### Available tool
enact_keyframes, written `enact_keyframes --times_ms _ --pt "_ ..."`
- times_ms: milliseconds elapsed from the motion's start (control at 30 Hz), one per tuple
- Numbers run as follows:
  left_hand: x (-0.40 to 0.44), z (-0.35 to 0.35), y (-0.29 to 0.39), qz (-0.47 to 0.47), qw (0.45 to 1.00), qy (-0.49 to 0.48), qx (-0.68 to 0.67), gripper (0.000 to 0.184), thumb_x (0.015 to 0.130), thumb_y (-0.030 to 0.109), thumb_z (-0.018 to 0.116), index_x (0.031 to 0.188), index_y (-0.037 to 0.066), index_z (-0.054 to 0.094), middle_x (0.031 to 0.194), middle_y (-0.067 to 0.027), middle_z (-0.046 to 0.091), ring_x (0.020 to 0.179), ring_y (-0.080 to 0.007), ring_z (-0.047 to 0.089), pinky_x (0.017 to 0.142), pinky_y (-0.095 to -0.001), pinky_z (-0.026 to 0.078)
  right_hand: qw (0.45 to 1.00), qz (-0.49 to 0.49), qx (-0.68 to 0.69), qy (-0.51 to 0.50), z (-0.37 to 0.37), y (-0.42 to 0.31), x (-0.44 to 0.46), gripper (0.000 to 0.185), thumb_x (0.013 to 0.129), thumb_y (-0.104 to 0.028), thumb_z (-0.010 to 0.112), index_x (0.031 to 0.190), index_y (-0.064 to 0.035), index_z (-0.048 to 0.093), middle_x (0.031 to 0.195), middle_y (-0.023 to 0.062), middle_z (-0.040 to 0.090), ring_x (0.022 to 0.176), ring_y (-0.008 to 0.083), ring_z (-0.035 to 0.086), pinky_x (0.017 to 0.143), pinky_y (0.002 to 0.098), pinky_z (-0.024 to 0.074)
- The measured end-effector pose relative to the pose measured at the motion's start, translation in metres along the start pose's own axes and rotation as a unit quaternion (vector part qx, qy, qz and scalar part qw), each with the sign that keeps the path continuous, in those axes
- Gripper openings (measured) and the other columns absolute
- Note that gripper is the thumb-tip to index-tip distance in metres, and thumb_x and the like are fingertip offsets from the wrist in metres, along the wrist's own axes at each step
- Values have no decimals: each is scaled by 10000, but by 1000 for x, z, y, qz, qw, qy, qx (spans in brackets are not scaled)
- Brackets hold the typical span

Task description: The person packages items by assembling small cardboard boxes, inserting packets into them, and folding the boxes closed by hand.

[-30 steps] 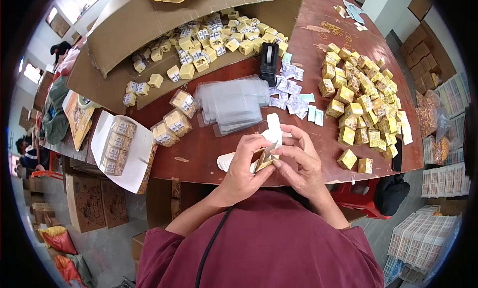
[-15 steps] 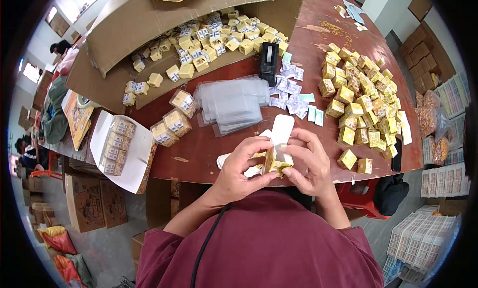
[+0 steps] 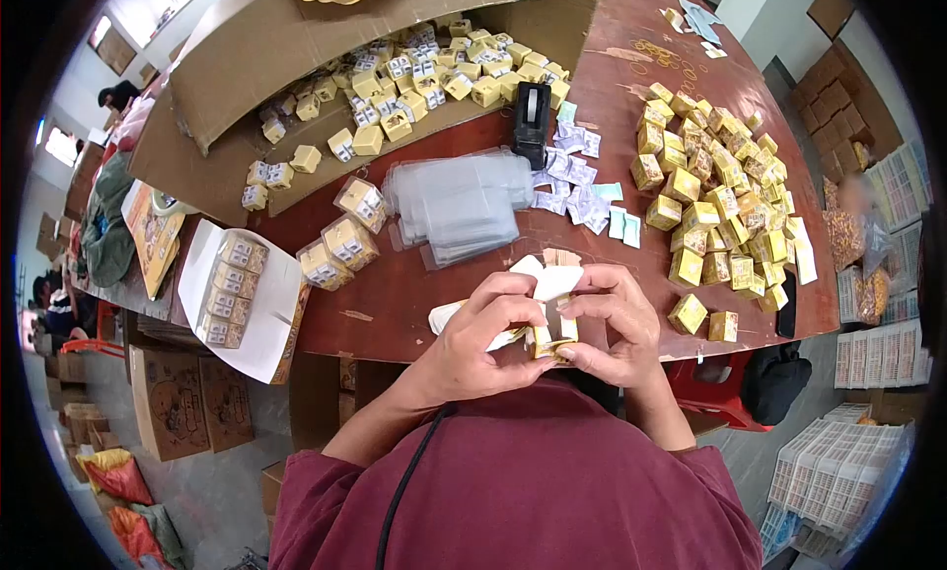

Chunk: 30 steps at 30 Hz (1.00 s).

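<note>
Small box (image 3: 542, 341), partly hidden by fingers (image 3: 498, 321), near plastic sheets (image 3: 459, 205).

From my head, one wide camera is looking forward and steeply down, catching my maroon shirt (image 3: 513, 471) closest along the bottom and, just beyond it, my left hand (image 3: 478, 348) and right hand (image 3: 617, 328) near the middle at close range. Past them it is taking in the red table (image 3: 621, 269) from above, while its strongly curving edges are reaching the floor (image 3: 212, 491) and the room farther off on both sides.
</note>
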State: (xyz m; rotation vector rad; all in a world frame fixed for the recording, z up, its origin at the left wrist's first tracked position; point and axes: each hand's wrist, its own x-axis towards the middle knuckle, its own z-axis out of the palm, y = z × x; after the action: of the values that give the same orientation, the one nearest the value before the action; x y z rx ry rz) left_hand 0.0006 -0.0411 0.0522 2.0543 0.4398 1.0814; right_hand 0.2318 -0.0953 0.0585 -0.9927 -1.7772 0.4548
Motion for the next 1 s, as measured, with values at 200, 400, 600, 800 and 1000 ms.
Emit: enact_keyframes --times_ms 200,400,600,800,1000 --pt "-2 -2 -10 -67 993 -45 -84 468 787 27 897 1177 47 638 1213 -139 626 1116 -267 669 926 -370 577 1000 -7 -10 7 3 5 -1 386 747 -256 901 1023 -27 759 1161 194 702 1067 312 681 908 390 548" --pt "-5 1 -6 -116 982 -22 -146 457 801 6 866 1199 42 643 1208 -137 654 1138 -239 693 964 -346 589 1000 5 18 0 3 6 -1 390 759 -178 913 1072 -27 736 1210 196 713 1145 329 697 956 406 560" --pt "-3 2 -3 -153 975 -3 -160 541 856 29 859 1316 20 574 1286 -151 660 1202 -231 692 1032 -370 586 987 66 129 75 21 10 -14 528 763 -101 929 1235 -3 715 1218 157 733 1171 364 715 979 446 580" --pt "-12 8 -17 -159 977 43 -139 675 874 25 856 1428 3 471 1361 -185 640 1285 -262 671 1066 -401 576 999 11 4 -35 9 8 -9 424 867 -43 831 1287 -85 789 1359 184 689 1286 383 682 1090 466 557" --pt "-8 4 -12 -170 982 18 -80 695 873 44 868 1441 7 470 1359 -185 639 1297 -286 663 1083 -411 565 997 50 -12 -63 5 -1 -8 375 911 -28 797 1286 -29 772 1470 237 653 1359 388 645 1103 450 547"
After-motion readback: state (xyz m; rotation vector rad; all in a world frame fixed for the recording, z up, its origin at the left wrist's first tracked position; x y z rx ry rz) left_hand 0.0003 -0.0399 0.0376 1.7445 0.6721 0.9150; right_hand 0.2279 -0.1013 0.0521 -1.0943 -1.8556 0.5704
